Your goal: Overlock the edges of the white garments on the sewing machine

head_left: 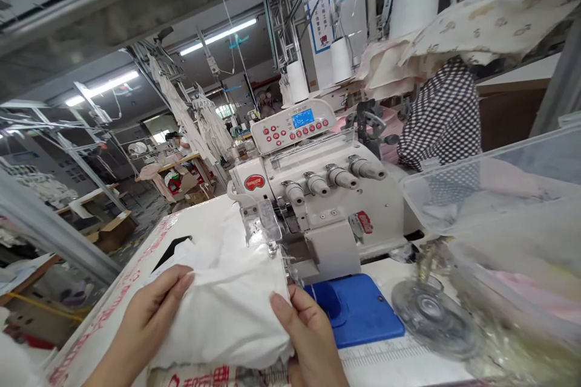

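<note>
White fabric, a soft bunched layer, lies at the bottom center of the frame on a white sewing table printed with red lettering, its far edge running up to the presser foot of a cream overlock sewing machine. Both bare hands hold the cloth. The left hand, at lower left, grips it with the fingers together and laid across the top. The right hand, at lower center, pinches the cloth's edge with the thumb on top, just beside the machine. A clear guard sits over the needle area, touching distance from the fabric. Above the machine's four round knobs, a control panel shows a blue screen and red buttons, and two white thread cones stand behind it. A blue pad lies on the table right of the right hand, next to a clear round disc. A clear plastic bin fills the right edge, blurred up close. Checked cloth and floral cloth hang at upper right. White garments hang on a rail at upper left, with workshop tables and fluorescent lights beyond.
</note>
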### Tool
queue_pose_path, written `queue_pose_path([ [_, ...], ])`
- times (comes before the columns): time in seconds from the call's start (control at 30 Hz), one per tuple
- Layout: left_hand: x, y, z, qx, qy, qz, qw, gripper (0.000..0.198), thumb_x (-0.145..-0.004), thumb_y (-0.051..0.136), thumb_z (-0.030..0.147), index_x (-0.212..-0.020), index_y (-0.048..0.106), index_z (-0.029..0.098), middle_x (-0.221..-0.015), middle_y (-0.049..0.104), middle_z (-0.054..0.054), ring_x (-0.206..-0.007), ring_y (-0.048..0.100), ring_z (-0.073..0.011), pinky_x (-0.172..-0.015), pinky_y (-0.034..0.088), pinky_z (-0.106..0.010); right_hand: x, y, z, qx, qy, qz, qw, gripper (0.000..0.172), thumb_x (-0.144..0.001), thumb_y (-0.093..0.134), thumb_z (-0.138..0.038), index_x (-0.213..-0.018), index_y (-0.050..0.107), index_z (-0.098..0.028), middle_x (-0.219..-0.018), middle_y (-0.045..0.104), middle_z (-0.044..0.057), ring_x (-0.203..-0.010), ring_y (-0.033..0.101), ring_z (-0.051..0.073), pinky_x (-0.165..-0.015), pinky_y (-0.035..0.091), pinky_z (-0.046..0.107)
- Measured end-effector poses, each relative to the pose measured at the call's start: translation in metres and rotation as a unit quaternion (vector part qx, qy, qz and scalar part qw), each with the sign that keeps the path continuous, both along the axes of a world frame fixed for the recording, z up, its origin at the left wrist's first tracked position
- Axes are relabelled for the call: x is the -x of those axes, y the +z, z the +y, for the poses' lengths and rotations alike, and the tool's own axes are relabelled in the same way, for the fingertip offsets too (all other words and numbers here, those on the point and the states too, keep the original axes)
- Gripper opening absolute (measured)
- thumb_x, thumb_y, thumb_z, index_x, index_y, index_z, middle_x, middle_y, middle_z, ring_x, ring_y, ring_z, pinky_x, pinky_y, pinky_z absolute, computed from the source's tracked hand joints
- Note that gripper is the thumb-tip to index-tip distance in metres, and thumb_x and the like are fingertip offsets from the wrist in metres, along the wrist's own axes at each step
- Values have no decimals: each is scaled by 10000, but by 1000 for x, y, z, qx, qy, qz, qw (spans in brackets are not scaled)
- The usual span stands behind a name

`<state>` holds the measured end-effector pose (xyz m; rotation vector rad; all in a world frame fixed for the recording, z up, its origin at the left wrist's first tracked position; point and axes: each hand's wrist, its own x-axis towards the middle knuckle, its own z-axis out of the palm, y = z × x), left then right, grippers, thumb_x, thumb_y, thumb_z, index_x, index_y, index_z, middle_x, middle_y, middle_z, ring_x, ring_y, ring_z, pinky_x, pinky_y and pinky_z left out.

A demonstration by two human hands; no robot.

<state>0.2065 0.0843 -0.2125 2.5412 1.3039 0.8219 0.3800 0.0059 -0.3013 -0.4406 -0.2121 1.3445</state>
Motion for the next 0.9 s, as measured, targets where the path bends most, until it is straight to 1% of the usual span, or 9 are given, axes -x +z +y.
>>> queue_pose_path([
  [0.17, -8, 7, 6, 2, -34, 19, 999, 342, -821, 431, 469, -709, 596, 191, -672, 612, -6, -659, 569, -146, -587, 443, -156, -4, -1, -1, -46, 9, 6, 999, 325, -592, 801, -380, -771, 672, -141, -683, 679, 56, -668, 616, 185, -660, 466, 273],
  [0.27, -3, 11, 9, 68, -85, 107, 988, 263, -768, 536, 446, -790, 633, 202, -756, 647, -16, -693, 597, -163, -618, 463, -171, -10, -2, -2, -50, 30, -30, 998, 359, -607, 792, -390, -833, 682, -134, -729, 688, 66, -677, 619, 188, -664, 462, 279],
  [0.33, 0, 13, 11, 77, -108, 156, 979, 215, -769, 554, 403, -762, 643, 208, -715, 635, -19, -666, 595, -162, -608, 464, -178, -13, -3, -2, -59, 48, -63, 995, 386, -600, 797, -393, -857, 680, -130, -744, 693, 68, -669, 619, 184, -652, 460, 272],
  [0.4, 2, 13, 12, 37, -116, 138, 983, 240, -810, 493, 374, -730, 645, 205, -706, 624, -33, -682, 596, -165, -625, 467, -184, -15, -4, -2, -73, 63, -94, 991, 404, -613, 787, -404, -879, 682, -119, -745, 694, 72, -671, 619, 176, -633, 451, 249],
  [0.47, 2, 12, 14, 0, -113, 77, 991, 263, -823, 456, 375, -779, 651, 204, -773, 642, -46, -744, 608, -174, -658, 475, -183, -16, -6, -1, -83, 85, -94, 988, 413, -638, 765, -431, -890, 689, -113, -742, 693, 77, -676, 620, 172, -620, 443, 234],
  [0.6, -2, 10, 15, 28, -80, 26, 996, 290, -821, 449, 410, -854, 660, 213, -814, 669, -27, -740, 626, -170, -629, 489, -164, -12, -9, 3, -50, 144, -10, 988, 464, -562, 791, -484, -835, 706, -118, -678, 684, 80, -653, 630, 201, -642, 459, 277],
  [0.7, -6, 10, 16, 40, -70, 32, 996, 295, -811, 460, 417, -840, 667, 209, -816, 674, -25, -756, 632, -177, -639, 493, -168, -11, -10, 4, -45, 125, 5, 991, 461, -533, 816, -452, -836, 708, -122, -632, 671, 67, -634, 626, 205, -645, 462, 291],
  [0.8, -9, 11, 15, 44, -77, 52, 995, 286, -809, 465, 403, -829, 672, 207, -803, 676, -22, -753, 636, -175, -630, 491, -163, -13, -9, 0, -62, 91, -19, 994, 408, -595, 788, -444, -841, 708, -128, -597, 651, 50, -583, 595, 165, -593, 439, 249],
  [0.9, -15, 14, 12, 64, -91, 84, 990, 299, -830, 432, 380, -844, 673, 204, -782, 676, -16, -723, 636, -162, -615, 487, -159, -18, -9, -2, -44, 71, -54, 995, 378, -632, 759, -470, -743, 700, -114, -565, 618, 36, -551, 540, 118, -545, 395, 194],
])
